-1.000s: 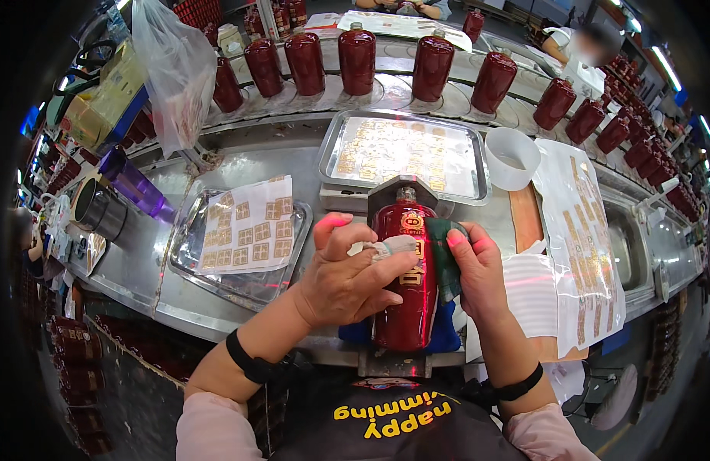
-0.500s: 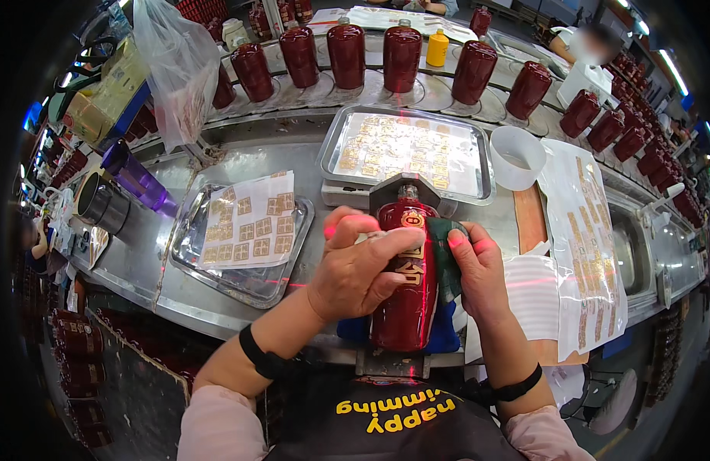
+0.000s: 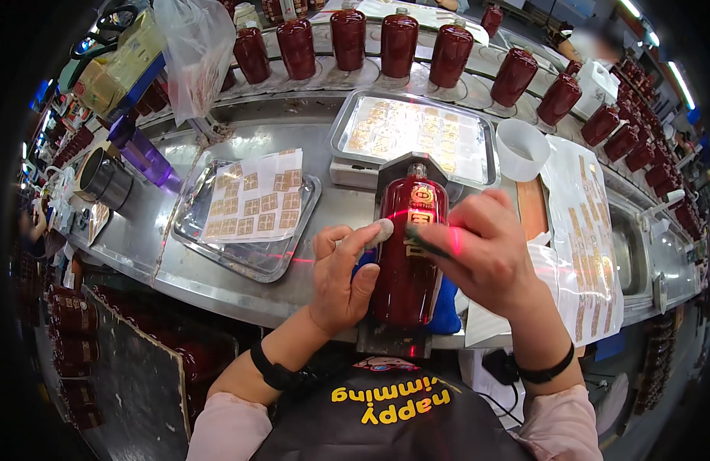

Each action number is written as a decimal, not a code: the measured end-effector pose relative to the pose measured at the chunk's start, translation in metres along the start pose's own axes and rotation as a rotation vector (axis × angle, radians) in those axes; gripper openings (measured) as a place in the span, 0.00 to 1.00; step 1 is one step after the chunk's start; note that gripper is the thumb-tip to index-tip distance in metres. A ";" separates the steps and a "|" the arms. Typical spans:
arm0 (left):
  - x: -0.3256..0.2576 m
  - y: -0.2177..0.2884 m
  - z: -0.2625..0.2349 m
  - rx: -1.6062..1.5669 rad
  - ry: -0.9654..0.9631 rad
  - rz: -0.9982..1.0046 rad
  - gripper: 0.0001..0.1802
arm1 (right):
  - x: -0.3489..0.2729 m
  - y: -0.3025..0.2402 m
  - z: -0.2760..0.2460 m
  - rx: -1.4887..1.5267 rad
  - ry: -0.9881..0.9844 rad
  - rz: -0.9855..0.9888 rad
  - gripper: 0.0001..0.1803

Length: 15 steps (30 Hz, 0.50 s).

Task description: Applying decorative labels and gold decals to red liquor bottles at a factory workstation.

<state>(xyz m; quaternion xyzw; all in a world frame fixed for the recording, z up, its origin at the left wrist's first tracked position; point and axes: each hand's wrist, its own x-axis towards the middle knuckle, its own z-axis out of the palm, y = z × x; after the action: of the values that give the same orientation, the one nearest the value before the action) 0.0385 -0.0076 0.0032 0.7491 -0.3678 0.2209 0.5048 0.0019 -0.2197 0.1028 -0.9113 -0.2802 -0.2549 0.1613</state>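
A glossy dark red bottle (image 3: 405, 288) leans back in a dark holder (image 3: 397, 164) in front of me, its neck pointing away. Gold characters (image 3: 422, 217) run down its front, crossed by red laser lines. My right hand (image 3: 485, 250) is closed on a dark green cloth (image 3: 429, 240), mostly hidden under the fingers, and presses it on the lower characters. At the bottle's left side is my left hand (image 3: 345, 273), fingers apart and holding nothing; a whitish cover sits on its index fingertip, at the glass. Blue cloth (image 3: 445, 307) shows beneath the bottle.
A metal tray (image 3: 341, 127) with a sheet of gold decals stands behind the bottle, beside a white round tub (image 3: 522, 150). Another decal tray (image 3: 274, 265) lies left. More decal sheets (image 3: 562, 173) lie right. Red bottles (image 3: 399, 46) line the curved conveyor.
My right hand has come over the bottle's front with the green cloth. My left hand has drawn back from the characters to the left side. The yellow bottle is out of sight.
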 end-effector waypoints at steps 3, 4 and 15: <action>-0.001 -0.005 -0.006 0.045 -0.015 0.078 0.23 | -0.016 -0.012 -0.001 0.275 -0.112 -0.013 0.15; 0.000 -0.005 -0.007 0.063 -0.002 0.107 0.23 | -0.020 -0.017 -0.001 0.578 -0.143 0.005 0.15; 0.009 -0.005 -0.003 0.209 -0.190 0.273 0.28 | -0.054 -0.007 0.067 1.259 0.439 0.962 0.10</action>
<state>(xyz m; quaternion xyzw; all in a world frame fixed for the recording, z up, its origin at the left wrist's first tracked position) 0.0484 -0.0069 0.0078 0.7581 -0.4870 0.2523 0.3527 -0.0156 -0.2079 0.0192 -0.6002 0.0885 -0.1254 0.7850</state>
